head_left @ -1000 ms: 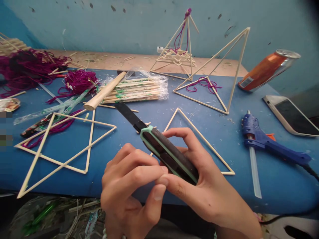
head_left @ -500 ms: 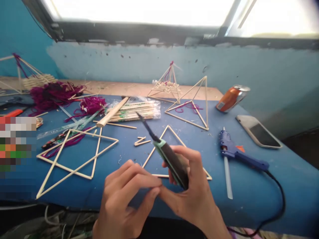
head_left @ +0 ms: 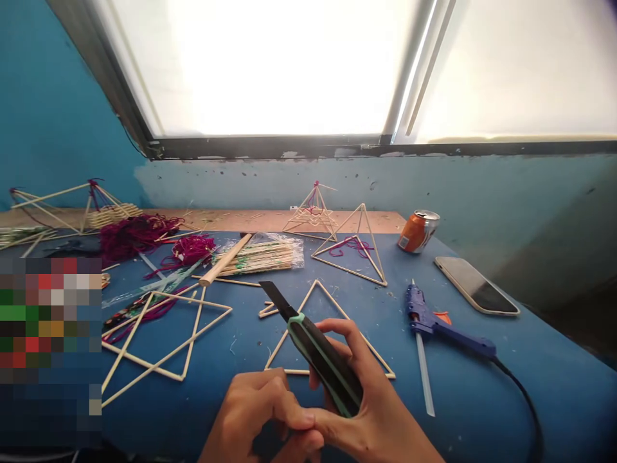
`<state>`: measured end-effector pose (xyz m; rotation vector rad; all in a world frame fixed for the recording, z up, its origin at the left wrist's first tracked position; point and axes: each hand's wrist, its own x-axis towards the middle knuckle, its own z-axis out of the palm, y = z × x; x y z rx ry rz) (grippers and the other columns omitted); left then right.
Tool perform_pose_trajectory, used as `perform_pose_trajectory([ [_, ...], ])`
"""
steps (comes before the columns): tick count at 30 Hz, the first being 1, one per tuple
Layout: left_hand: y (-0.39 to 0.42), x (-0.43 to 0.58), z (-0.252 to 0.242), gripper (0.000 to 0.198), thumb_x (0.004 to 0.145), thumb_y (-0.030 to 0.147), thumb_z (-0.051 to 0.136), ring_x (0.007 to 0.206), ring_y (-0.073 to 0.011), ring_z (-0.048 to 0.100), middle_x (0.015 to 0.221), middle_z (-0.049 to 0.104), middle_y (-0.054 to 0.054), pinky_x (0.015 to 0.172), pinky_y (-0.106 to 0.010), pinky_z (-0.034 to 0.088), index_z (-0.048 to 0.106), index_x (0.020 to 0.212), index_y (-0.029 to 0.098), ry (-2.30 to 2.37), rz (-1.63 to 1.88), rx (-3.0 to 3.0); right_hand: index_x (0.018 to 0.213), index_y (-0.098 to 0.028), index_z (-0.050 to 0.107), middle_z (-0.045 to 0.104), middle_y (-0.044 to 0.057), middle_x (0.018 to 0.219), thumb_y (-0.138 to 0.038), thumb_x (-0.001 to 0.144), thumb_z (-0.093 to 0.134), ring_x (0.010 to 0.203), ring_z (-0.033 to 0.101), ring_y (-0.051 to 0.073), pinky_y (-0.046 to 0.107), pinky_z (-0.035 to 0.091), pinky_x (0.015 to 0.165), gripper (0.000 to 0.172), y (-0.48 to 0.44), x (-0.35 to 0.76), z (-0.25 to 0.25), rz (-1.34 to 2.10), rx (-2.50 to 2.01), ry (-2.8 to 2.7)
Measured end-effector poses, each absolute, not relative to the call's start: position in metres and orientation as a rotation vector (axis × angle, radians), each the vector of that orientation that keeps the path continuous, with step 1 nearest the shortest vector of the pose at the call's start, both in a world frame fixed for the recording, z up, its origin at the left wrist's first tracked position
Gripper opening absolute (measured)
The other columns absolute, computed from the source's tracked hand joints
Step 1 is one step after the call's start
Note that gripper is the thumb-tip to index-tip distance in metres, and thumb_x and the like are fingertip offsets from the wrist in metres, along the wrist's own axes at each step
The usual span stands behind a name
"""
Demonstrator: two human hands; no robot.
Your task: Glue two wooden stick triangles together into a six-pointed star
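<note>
My right hand is shut around the black and green handle of a snap-off utility knife, with its dark blade out and pointing up and to the left. My left hand sits low in the view, its curled fingers pressing against my right hand near the handle's lower end. Behind both hands lies a triangular frame of thin wooden sticks on the blue tabletop. Its lower edge is partly hidden by my right hand. Several short loose sticks lie near its left side.
To the left lies a star of crossed stick triangles. Behind are purple yarn, bagged chopsticks, and stick pyramids. To the right are a blue glue gun, an orange can and a phone.
The view has tilted up, showing more window and placing the table lower in the frame. The knife stays in my right hand, its blade turned further left; my left hand sits lower.
</note>
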<state>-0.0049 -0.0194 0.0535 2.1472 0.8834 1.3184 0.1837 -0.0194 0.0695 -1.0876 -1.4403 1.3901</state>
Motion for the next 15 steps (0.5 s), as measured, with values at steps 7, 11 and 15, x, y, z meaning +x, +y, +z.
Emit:
perform_pose_trajectory([
  [7, -0.025, -0.005, 0.063, 0.033, 0.091, 0.057, 0.066, 0.071, -0.0137, 0.068, 0.074, 0.072, 0.003, 0.066, -0.023, 0.053, 0.066, 0.081, 0.026, 0.958, 1.134, 2.098, 0.129, -0.029, 0.044, 0.072, 0.003, 0.109, -0.032, 0.084, 0.078, 0.092, 0.074, 0.02, 0.033, 0.06, 0.084, 0.056, -0.027, 0.195, 0.087, 1.36, -1.098, -1.659],
  [11, -0.026, -0.001, 0.063, 0.034, 0.095, 0.059, 0.06, 0.074, -0.0135, 0.067, 0.077, 0.072, 0.003, 0.067, -0.023, 0.052, 0.064, 0.084, 0.026, 0.962, 1.076, 2.122, 0.129, -0.03, 0.044, 0.075, 0.001, 0.103, -0.035, 0.087, 0.075, 0.086, 0.075, 0.018, 0.03, 0.061, 0.079, 0.053, -0.03, 0.203, 0.09, 1.114, -1.218, -1.893],
  [15, -0.025, 0.001, 0.059, 0.016, 0.099, 0.04, 0.06, 0.077, -0.0154, 0.069, 0.078, 0.07, 0.003, 0.073, -0.026, 0.05, 0.062, 0.092, 0.026, 1.011, 1.065, 2.238, 0.132, -0.03, 0.042, 0.075, -0.002, 0.087, -0.035, 0.096, 0.064, 0.065, 0.074, 0.018, 0.024, 0.054, 0.053, 0.043, -0.034, 0.211, 0.087, 0.519, -1.407, -2.117],
])
